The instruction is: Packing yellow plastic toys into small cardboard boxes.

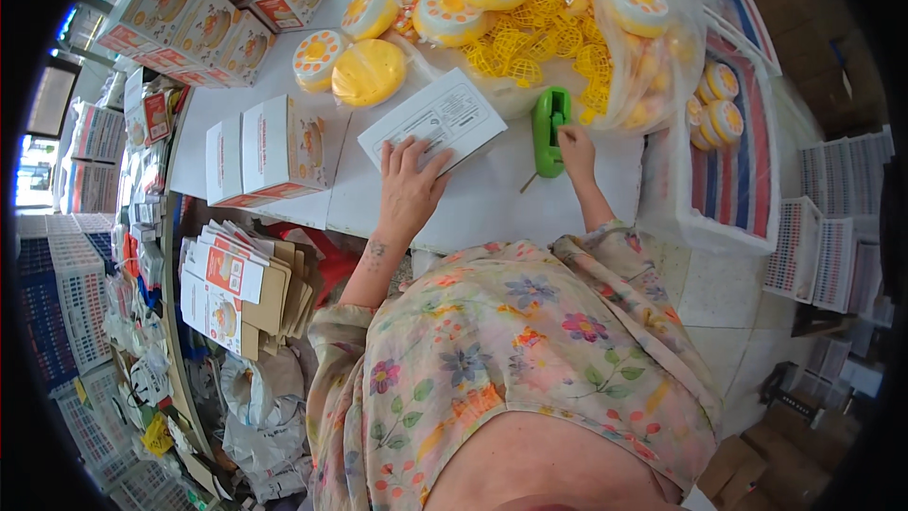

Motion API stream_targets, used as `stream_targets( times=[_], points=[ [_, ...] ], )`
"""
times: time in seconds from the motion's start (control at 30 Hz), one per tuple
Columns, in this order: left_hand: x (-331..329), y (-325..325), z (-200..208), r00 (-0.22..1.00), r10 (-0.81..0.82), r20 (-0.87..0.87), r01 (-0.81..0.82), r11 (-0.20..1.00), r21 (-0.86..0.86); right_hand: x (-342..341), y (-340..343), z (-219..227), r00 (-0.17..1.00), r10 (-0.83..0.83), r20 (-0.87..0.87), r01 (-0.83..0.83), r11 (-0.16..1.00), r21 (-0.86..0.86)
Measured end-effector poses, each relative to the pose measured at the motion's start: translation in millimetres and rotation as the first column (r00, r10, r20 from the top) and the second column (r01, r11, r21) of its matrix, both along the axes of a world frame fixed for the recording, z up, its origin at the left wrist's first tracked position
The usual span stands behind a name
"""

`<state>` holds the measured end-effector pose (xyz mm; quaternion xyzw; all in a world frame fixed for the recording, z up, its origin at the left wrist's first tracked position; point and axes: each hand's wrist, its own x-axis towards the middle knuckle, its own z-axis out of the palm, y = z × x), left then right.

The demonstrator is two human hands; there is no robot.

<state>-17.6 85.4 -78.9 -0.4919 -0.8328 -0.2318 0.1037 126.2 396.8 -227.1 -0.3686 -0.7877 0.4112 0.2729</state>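
A white cardboard box (440,118) with fine print on its upper face lies at a slant on the table. My left hand (411,180) grips its near edge, fingers over the upper face and thumb toward the right side. To the right stands a green tape dispenser (547,137). My right hand (577,153) is closed against the dispenser's right side, fingertips pinched together. Whatever is between those fingertips is too small to make out. Just beyond the box sit a plain yellow round case (369,73) and a cake-like round toy (319,59) with orange dots.
Two upright boxes (274,147) stand left of my left hand, with stacked boxes (189,14) behind. Yellow lattice balls (539,33) and a clear plastic bag (653,66) fill the far right. Flattened cartons (246,289) lie below the table's left edge. A striped-lined crate (733,170) stands right.
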Motion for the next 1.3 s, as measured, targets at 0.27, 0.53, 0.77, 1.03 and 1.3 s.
stream_targets(
  times=[0.27, 0.53, 0.77, 1.03, 1.3],
  points=[
    [3, 7, 1, 1.0, -0.003, -0.002, 0.003, 0.999, 0.041, 32, 14, -92, 0.949, -0.146, 0.279, 0.233, 0.921, -0.313],
    [2, 12, -1, 1.0, 0.005, -0.01, -0.005, 0.999, 0.039, 47, -31, -80, 0.951, -0.309, 0.022, 0.31, 0.946, -0.096],
    [4, 10, 3, 1.0, 0.014, -0.022, -0.013, 1.0, 0.028, 57, -64, -63, 0.821, -0.568, -0.066, 0.006, 0.125, -0.992],
    [7, 9, -7, 0.999, 0.045, 0.026, -0.046, 0.997, 0.06, -3, -140, 58, 0.905, -0.081, -0.417, -0.388, 0.237, -0.89],
    [8, 10, 0, 0.997, 0.003, -0.084, -0.005, 1.0, -0.026, -39, -155, 85, 0.831, 0.106, -0.547, -0.544, 0.361, -0.757]
  ],
)
